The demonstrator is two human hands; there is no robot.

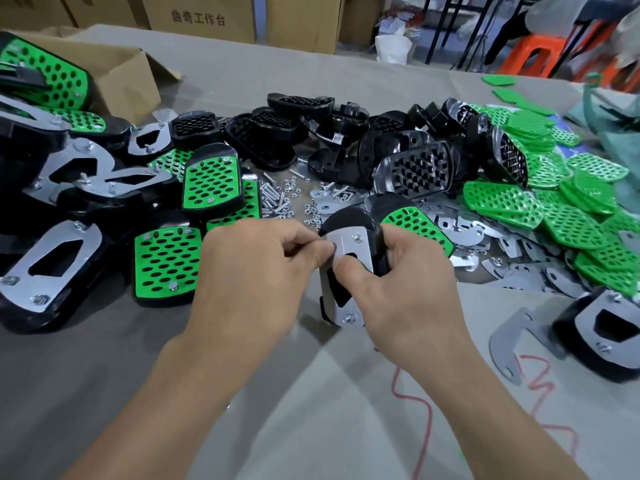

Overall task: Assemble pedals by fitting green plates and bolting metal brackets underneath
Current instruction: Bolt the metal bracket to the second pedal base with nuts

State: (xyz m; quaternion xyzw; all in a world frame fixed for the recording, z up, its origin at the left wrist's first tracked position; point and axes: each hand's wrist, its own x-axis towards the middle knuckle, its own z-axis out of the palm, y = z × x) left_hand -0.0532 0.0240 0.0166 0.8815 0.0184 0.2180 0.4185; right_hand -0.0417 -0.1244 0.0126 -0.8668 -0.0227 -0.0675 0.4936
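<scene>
Pedal (347,217) in R hand (408,278), L hand (249,271) pinch on bracket (350,247)

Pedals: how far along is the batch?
Done: a pile of finished pedals at left. In hand: right hand grips an upturned pedal, left hand pinches at its bracket; two nuts show on it. To do: many bare shells, green plates, loose brackets and bolts behind.
</scene>
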